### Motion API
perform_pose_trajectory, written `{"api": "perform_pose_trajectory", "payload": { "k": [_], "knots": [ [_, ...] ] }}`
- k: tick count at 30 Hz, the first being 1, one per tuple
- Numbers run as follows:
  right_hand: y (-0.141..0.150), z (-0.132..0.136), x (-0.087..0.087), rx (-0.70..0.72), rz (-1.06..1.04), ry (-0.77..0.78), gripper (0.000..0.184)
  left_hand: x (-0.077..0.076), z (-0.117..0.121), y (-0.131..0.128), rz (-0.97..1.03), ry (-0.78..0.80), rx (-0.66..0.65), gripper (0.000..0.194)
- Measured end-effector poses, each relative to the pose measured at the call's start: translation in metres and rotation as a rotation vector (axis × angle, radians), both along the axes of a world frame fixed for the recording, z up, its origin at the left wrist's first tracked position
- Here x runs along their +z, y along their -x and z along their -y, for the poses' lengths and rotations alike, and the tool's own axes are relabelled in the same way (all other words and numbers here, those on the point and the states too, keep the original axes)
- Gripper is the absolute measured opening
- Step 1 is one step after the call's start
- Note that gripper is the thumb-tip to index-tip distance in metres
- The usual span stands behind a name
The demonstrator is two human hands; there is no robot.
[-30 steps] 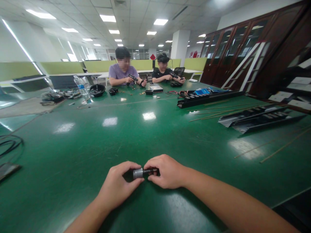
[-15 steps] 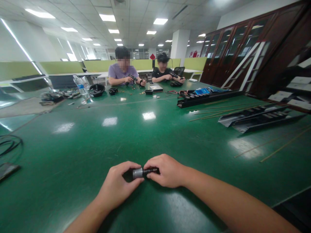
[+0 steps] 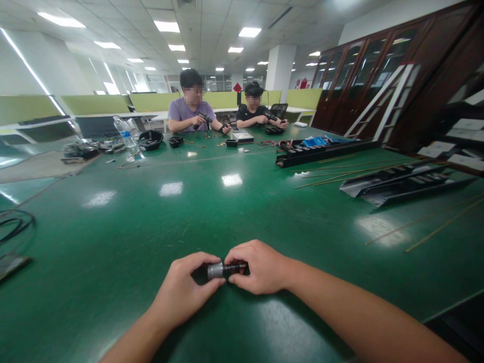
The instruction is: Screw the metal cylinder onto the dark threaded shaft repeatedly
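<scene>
Low over the green tabletop (image 3: 181, 217), both hands meet on a small metal part whose exact kind I cannot make out. Its left end is a silver cylinder (image 3: 216, 270), pinched between the thumb and fingers of my left hand (image 3: 185, 285). A dark, ridged shaft (image 3: 230, 268) runs from the cylinder to the right. Around that shaft close the thumb and fingertips of my right hand (image 3: 257, 267), which hide some of it. The part lies almost level, just above or on the table; I cannot tell which.
Across the table two people sit holding dark power tools (image 3: 204, 117). Black metal channels (image 3: 393, 186) and thin rods (image 3: 340, 177) lie at right. A water bottle (image 3: 126, 133) and a black case (image 3: 150, 140) stand far left. A coiled cable (image 3: 17, 222) lies at the left edge.
The metal part and my fingers have shifted very slightly to the right and down. Across the table, the person in purple has moved the hands and the tool a little.
</scene>
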State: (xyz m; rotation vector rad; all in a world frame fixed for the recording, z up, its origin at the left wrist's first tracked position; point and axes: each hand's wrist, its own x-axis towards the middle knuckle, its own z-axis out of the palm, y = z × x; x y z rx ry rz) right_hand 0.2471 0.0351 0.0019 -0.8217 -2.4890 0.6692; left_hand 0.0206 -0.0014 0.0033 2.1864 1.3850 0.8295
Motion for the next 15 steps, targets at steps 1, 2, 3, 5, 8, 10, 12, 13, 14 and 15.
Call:
{"api": "perform_pose_trajectory", "payload": {
  "k": [1, 2, 3, 5, 8, 10, 12, 13, 14, 15],
  "knots": [
    [-0.0001, 0.0003, 0.0005, 0.003, -0.002, 0.002, 0.022, 0.0001, 0.0001, 0.0001, 0.004, -0.003, 0.003, 0.022],
    [-0.0002, 0.0005, 0.001, 0.006, -0.005, 0.005, 0.023, 0.0003, 0.0002, 0.0001, 0.006, -0.005, 0.005, 0.022],
    [-0.0002, 0.0007, 0.0013, 0.01, -0.008, 0.008, 0.024, 0.0004, 0.0003, 0.0001, 0.006, -0.003, 0.006, 0.022],
    [-0.0004, 0.0009, 0.0016, 0.02, -0.014, 0.014, 0.025, 0.0007, 0.0007, -0.0004, 0.002, 0.006, 0.005, 0.021],
    [-0.0005, 0.0005, 0.0009, 0.024, -0.016, 0.008, 0.025, 0.0013, 0.0014, -0.0013, -0.005, 0.021, 0.001, 0.021],
    [-0.0006, 0.0, 0.0002, 0.024, -0.016, 0.001, 0.025, 0.0017, 0.0017, -0.0015, -0.007, 0.022, -0.002, 0.02],
    [-0.0007, -0.0005, -0.0003, 0.03, -0.018, 0.003, 0.025, 0.0024, 0.0016, -0.0014, -0.012, 0.028, -0.008, 0.019],
    [-0.0008, -0.0007, -0.0004, 0.034, -0.019, 0.005, 0.026, 0.0027, 0.0014, -0.0013, -0.015, 0.032, -0.013, 0.019],
    [-0.0008, -0.0008, -0.0004, 0.037, -0.019, 0.006, 0.026, 0.003, 0.0011, -0.0012, -0.016, 0.034, -0.015, 0.019],
    [-0.0009, -0.0009, -0.0003, 0.037, -0.018, 0.008, 0.025, 0.0032, 0.0009, -0.0012, -0.016, 0.035, -0.018, 0.019]
  ]
}}
